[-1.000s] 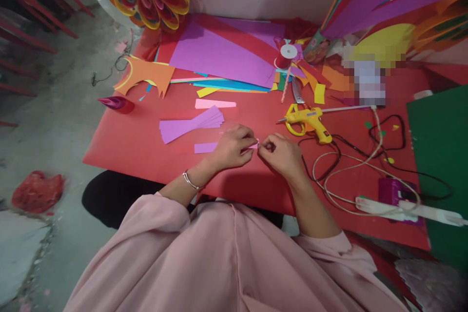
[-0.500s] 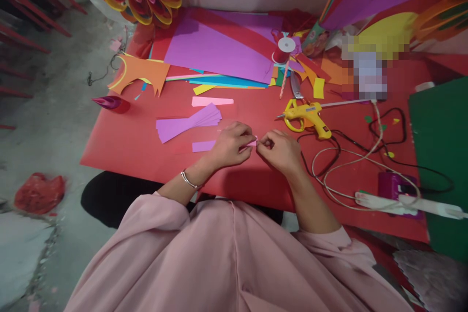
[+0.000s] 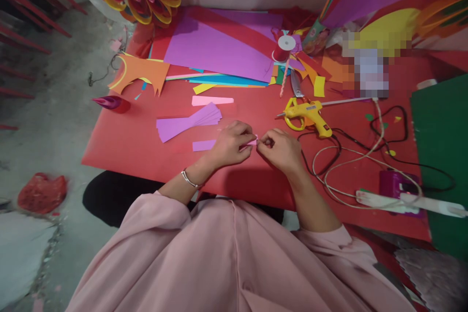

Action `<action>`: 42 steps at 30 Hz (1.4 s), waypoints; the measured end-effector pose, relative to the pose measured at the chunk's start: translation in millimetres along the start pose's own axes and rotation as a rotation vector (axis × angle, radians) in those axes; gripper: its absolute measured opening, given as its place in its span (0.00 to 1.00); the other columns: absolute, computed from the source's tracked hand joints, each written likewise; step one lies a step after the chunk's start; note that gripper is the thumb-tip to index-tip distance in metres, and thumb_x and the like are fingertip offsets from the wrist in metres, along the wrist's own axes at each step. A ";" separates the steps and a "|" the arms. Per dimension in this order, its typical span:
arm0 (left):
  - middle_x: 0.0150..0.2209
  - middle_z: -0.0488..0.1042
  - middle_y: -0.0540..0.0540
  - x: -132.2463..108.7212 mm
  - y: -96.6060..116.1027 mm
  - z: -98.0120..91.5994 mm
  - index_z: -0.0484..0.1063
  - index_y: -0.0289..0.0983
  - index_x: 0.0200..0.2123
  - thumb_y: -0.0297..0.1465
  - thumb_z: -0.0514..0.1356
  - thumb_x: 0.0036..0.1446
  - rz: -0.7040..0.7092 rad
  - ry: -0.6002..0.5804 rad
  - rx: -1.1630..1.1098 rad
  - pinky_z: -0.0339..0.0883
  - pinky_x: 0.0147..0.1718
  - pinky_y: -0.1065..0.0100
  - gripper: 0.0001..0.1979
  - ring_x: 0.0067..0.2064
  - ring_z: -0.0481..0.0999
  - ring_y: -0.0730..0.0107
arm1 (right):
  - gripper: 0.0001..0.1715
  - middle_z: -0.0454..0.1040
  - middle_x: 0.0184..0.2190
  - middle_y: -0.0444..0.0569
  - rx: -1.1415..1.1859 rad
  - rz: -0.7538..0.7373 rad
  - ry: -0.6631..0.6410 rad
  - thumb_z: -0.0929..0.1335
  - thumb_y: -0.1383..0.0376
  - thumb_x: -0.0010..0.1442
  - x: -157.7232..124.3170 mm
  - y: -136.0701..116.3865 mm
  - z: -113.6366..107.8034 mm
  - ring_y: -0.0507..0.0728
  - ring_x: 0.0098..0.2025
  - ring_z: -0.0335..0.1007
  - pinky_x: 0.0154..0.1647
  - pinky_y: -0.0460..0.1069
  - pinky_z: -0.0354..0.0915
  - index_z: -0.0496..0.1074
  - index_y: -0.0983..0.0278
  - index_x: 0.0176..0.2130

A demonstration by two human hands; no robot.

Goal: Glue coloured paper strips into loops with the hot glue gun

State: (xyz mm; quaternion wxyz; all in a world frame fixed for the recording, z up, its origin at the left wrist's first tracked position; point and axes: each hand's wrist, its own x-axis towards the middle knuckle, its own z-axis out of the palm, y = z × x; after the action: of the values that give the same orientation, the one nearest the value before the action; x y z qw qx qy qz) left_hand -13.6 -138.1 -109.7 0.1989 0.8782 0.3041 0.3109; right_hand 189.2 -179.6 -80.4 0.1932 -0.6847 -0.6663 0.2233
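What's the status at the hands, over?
Left hand, right hand: fingertips at narrow pinkish paper piece, grip partly hidden. Flat purple paper strip juts from under left hand. Yellow plastic glue gun ahead-right, touching neither.

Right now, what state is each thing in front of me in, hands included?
Left hand: fingers closed on the paper strip.
Right hand: fingertips pinched at the strip's end.
Paper strip: partly hidden by fingers.
Purple strips: stacked, fanned out.
Pink strip: lying flat.
Glue gun: on its side; hot or cold, can't tell.
Scissors: partly under the glue gun.
Spool: upright.
Orange paper: cut, with curved gaps.
Cords: loosely looped.
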 end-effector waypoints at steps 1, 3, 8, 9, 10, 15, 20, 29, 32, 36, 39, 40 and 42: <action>0.45 0.80 0.40 0.0 -0.1 -0.1 0.82 0.38 0.45 0.28 0.61 0.62 -0.004 -0.005 0.001 0.72 0.49 0.53 0.11 0.48 0.77 0.56 | 0.07 0.78 0.32 0.45 0.001 0.004 0.000 0.71 0.63 0.59 0.0 -0.2 -0.2 0.57 0.37 0.70 0.37 0.51 0.54 0.73 0.59 0.28; 0.45 0.80 0.40 0.0 -0.1 -0.4 0.82 0.38 0.45 0.28 0.62 0.62 -0.017 -0.017 0.003 0.73 0.50 0.53 0.11 0.48 0.78 0.56 | 0.07 0.79 0.32 0.45 0.000 0.012 -0.001 0.71 0.63 0.59 0.1 -0.3 -0.3 0.57 0.38 0.71 0.36 0.51 0.54 0.73 0.58 0.28; 0.45 0.79 0.40 0.8 0.8 -1.6 0.82 0.38 0.44 0.27 0.61 0.61 -0.005 -0.017 0.005 0.72 0.49 0.53 0.11 0.48 0.77 0.56 | 0.07 0.78 0.32 0.45 -0.005 0.012 -0.001 0.71 0.63 0.59 0.8 0.6 0.5 0.57 0.38 0.71 0.36 0.51 0.54 0.73 0.59 0.28; 0.45 0.79 0.40 1.0 1.0 -1.7 0.82 0.37 0.44 0.27 0.61 0.61 -0.002 -0.013 0.003 0.72 0.49 0.53 0.11 0.48 0.77 0.56 | 0.07 0.78 0.32 0.45 -0.003 0.010 0.001 0.71 0.63 0.59 0.9 0.8 0.7 0.57 0.38 0.71 0.36 0.51 0.54 0.73 0.59 0.28; 0.45 0.79 0.40 1.1 1.2 -1.8 0.82 0.37 0.44 0.27 0.61 0.61 0.000 -0.009 0.002 0.72 0.49 0.53 0.11 0.48 0.77 0.56 | 0.07 0.78 0.32 0.45 -0.001 0.007 0.002 0.71 0.63 0.59 0.9 0.9 0.9 0.57 0.38 0.71 0.36 0.51 0.53 0.73 0.59 0.28; 0.44 0.79 0.40 1.1 1.0 -1.1 0.82 0.37 0.44 0.27 0.61 0.61 0.002 -0.001 -0.005 0.73 0.49 0.53 0.11 0.47 0.77 0.56 | 0.08 0.78 0.32 0.46 0.002 -0.003 0.015 0.71 0.63 0.58 0.5 0.7 0.8 0.57 0.38 0.71 0.36 0.52 0.54 0.72 0.58 0.27; 0.45 0.80 0.40 0.8 0.3 -0.8 0.82 0.39 0.45 0.28 0.61 0.61 -0.023 -0.021 -0.010 0.73 0.50 0.52 0.12 0.48 0.77 0.56 | 0.08 0.78 0.32 0.46 0.004 0.005 0.003 0.71 0.63 0.58 0.8 0.0 -0.2 0.57 0.38 0.71 0.37 0.52 0.55 0.72 0.58 0.28; 0.45 0.80 0.40 1.0 1.7 -1.7 0.82 0.38 0.45 0.27 0.61 0.61 -0.012 -0.012 -0.011 0.73 0.50 0.53 0.11 0.48 0.77 0.56 | 0.07 0.78 0.32 0.45 -0.009 0.002 0.004 0.71 0.63 0.58 1.1 1.4 0.9 0.57 0.38 0.71 0.37 0.52 0.54 0.72 0.58 0.28; 0.45 0.80 0.40 0.9 1.7 -1.4 0.82 0.38 0.45 0.27 0.61 0.61 -0.017 -0.011 -0.012 0.73 0.50 0.52 0.11 0.48 0.77 0.56 | 0.07 0.78 0.32 0.45 -0.008 0.004 0.000 0.71 0.63 0.58 0.9 1.1 0.5 0.57 0.39 0.71 0.37 0.52 0.54 0.72 0.58 0.28; 0.45 0.80 0.40 0.7 0.9 -0.9 0.82 0.38 0.45 0.28 0.61 0.62 -0.005 -0.001 -0.009 0.73 0.50 0.53 0.11 0.48 0.77 0.56 | 0.07 0.79 0.32 0.46 -0.004 0.000 0.000 0.71 0.63 0.58 0.6 0.6 0.0 0.58 0.39 0.71 0.37 0.52 0.54 0.72 0.58 0.28; 0.45 0.80 0.40 0.4 0.4 -0.6 0.82 0.38 0.45 0.28 0.61 0.61 -0.011 -0.006 -0.011 0.73 0.50 0.52 0.12 0.48 0.77 0.56 | 0.08 0.79 0.32 0.46 -0.001 -0.001 0.001 0.71 0.63 0.58 0.6 0.2 -0.5 0.58 0.38 0.71 0.36 0.52 0.55 0.72 0.58 0.28; 0.45 0.80 0.40 0.3 0.4 -0.7 0.82 0.39 0.45 0.28 0.61 0.61 -0.017 -0.012 -0.011 0.73 0.50 0.52 0.12 0.48 0.77 0.56 | 0.07 0.78 0.32 0.46 0.001 -0.002 -0.001 0.70 0.63 0.58 0.6 0.0 -0.7 0.58 0.38 0.71 0.37 0.52 0.55 0.72 0.58 0.28; 0.45 0.80 0.40 0.3 0.5 -1.0 0.82 0.39 0.45 0.28 0.61 0.61 -0.024 -0.021 -0.011 0.73 0.50 0.52 0.12 0.48 0.77 0.56 | 0.07 0.78 0.32 0.46 0.003 -0.001 -0.004 0.71 0.63 0.58 0.5 -0.4 -1.2 0.58 0.38 0.71 0.37 0.52 0.55 0.72 0.58 0.28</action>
State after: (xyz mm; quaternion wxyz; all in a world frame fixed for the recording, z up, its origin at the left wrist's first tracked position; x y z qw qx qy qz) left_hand -13.8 -138.1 -108.6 0.2108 0.8765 0.3109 0.3011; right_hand 189.5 -179.1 -79.2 0.1931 -0.6836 -0.6667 0.2258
